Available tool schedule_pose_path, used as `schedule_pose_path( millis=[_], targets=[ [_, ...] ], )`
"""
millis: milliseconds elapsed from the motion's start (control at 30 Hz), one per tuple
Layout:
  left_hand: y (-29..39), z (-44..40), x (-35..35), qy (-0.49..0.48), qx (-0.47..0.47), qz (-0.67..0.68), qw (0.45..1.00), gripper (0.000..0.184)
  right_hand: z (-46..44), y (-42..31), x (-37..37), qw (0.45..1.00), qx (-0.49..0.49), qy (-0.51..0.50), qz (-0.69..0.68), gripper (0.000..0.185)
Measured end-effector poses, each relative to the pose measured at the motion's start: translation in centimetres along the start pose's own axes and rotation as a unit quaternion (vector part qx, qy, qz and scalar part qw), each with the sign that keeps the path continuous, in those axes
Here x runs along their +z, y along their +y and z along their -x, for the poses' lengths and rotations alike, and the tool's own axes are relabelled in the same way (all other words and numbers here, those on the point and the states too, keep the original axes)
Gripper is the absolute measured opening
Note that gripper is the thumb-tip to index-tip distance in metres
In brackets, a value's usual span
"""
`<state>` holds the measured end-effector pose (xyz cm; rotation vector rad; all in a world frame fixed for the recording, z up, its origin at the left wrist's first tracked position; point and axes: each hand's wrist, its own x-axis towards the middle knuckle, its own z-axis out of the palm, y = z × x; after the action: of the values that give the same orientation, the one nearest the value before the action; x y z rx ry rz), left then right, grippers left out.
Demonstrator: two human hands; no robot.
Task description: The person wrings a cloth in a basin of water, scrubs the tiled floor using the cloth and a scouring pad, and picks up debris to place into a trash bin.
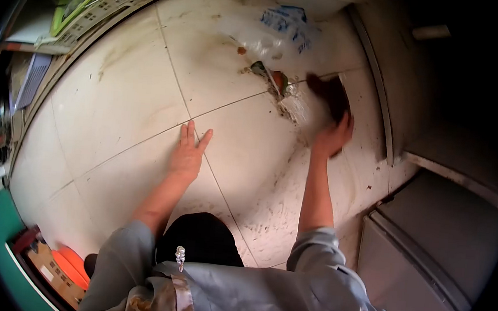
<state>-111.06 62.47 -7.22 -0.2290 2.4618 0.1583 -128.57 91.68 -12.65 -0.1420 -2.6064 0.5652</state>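
On the right, my right hand (332,136) grips a dark brown object (331,95), blurred by motion, low over the tiled floor. Its exact kind cannot be made out. Just left of it lies a small heap of debris (278,82) with clear crinkled plastic (294,106), a green bit and a reddish-brown bit. My left hand (187,153) hovers over or rests on the pale tiles (129,111) near a grout crossing, fingers spread, holding nothing.
Behind the debris lies a blue and white plastic bag (288,27) beside a whitish bucket (314,0). A shelf holds a cream basket (105,10) at upper left. A grey appliance (403,279) stands at lower right, an orange object (70,267) at lower left.
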Motion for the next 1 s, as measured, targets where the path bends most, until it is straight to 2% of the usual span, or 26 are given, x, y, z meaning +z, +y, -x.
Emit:
schedule_pose_path(
  millis=[33,133,167,267,300,367,433,500,567,633,700,767,800,833,900,933,1000],
  targets=[
    [0.0,0.0,0.3,0.026,0.011,0.021,0.999,0.08,1.4,1.1,-0.6,0.997,0.024,-0.029,0.064,0.043],
    [-0.4,0.1,1.3,0.077,0.02,0.049,0.996,0.073,5.1,-2.5,-0.7,0.971,0.073,-0.13,0.188,0.048],
    [-0.4,-0.2,1.7,0.082,0.01,0.036,0.996,0.07,5.4,-3.9,0.0,0.97,0.056,-0.135,0.193,0.049],
    [-0.8,-0.8,3.7,0.105,0.009,0.105,0.989,0.059,5.8,-9.9,2.5,0.97,-0.007,-0.175,0.169,0.05],
    [-0.8,-1.4,4.6,0.108,-0.02,0.252,0.961,0.055,5.3,-10.9,3.7,0.968,-0.027,-0.191,0.157,0.049],
    [-1.5,0.1,1.1,0.049,0.006,0.158,0.986,0.054,4.3,-11.8,6.6,0.973,-0.098,-0.166,0.127,0.047],
    [-3.4,0.4,0.7,0.032,0.018,0.238,0.971,0.055,3.0,-11.4,8.4,0.969,-0.136,-0.181,0.095,0.048],
    [-5.5,2.3,0.1,0.043,0.026,0.204,0.978,0.058,2.3,-10.3,9.1,0.966,-0.17,-0.17,0.093,0.046],
    [-7.6,5.0,-0.5,0.035,0.02,0.2,0.979,0.06,1.1,-6.6,10.6,0.961,-0.181,-0.21,0.012,0.049],
    [-10.9,8.1,0.0,0.013,0.011,0.228,0.973,0.06,3.4,-11.8,4.8,0.944,-0.11,-0.269,0.155,0.05],
    [-14.7,9.8,3.3,0.018,-0.007,0.241,0.97,0.05,5.0,-12.2,3.8,0.935,-0.117,-0.253,0.219,0.048],
    [-18.2,12.4,4.6,0.006,-0.023,0.241,0.97,0.041,7.6,-12.2,3.2,0.916,-0.205,-0.229,0.258,0.05],
    [-20.0,14.4,4.4,-0.007,-0.031,0.238,0.971,0.036,9.6,-12.9,2.7,0.918,-0.301,-0.163,0.198,0.048],
    [-21.9,16.6,4.7,-0.023,-0.041,0.238,0.97,0.034,11.5,-15.9,1.4,0.899,-0.308,-0.253,0.181,0.047],
    [-25.6,20.4,6.7,0.046,-0.036,0.21,0.976,0.029,14.8,-23.2,-2.4,0.833,-0.325,-0.421,0.154,0.045],
    [-27.6,22.6,7.7,0.081,-0.035,0.192,0.977,0.03,16.7,-25.3,-2.4,0.823,-0.356,-0.44,0.049,0.044],
    [-32.1,27.5,9.4,0.093,-0.069,0.18,0.977,0.027,19.7,-30.5,-2.3,0.75,-0.509,-0.422,0.013,0.044]
  ],
)
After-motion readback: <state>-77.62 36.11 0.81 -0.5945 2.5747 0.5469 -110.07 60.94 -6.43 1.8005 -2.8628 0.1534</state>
